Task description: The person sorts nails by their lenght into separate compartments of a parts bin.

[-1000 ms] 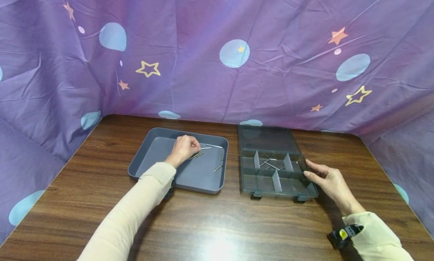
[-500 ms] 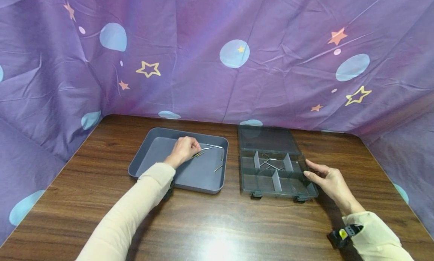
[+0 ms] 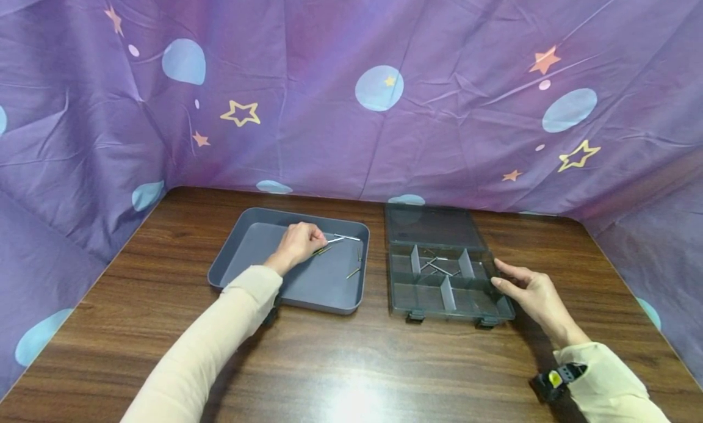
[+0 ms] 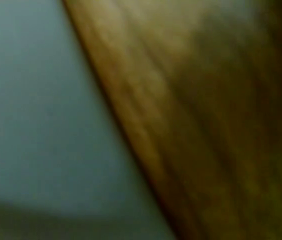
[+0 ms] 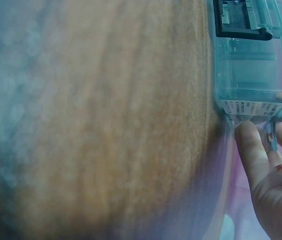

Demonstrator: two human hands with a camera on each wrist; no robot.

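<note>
My left hand is inside the grey tray, pinching one end of a thin silver rod between thumb and fingertips. Thin brass-coloured pieces lie just below these fingers, partly covered by them. On the right stands a clear smoky divided box with its lid folded back. My right hand touches the box's right side with thumb and fingers extended. In the right wrist view, the thumb meets the box's end wall by a printed label. The left wrist view shows only blurred tray and wood.
Another silver rod and a small brass-coloured piece lie in the tray's right half. Several silver pieces cross each other in the box's back middle compartment. Both containers stand on the wooden table, with a purple curtain behind.
My left hand has shifted very slightly, and the pinched silver rod's free end has moved a little up and right. My right hand and the box have stayed put.
</note>
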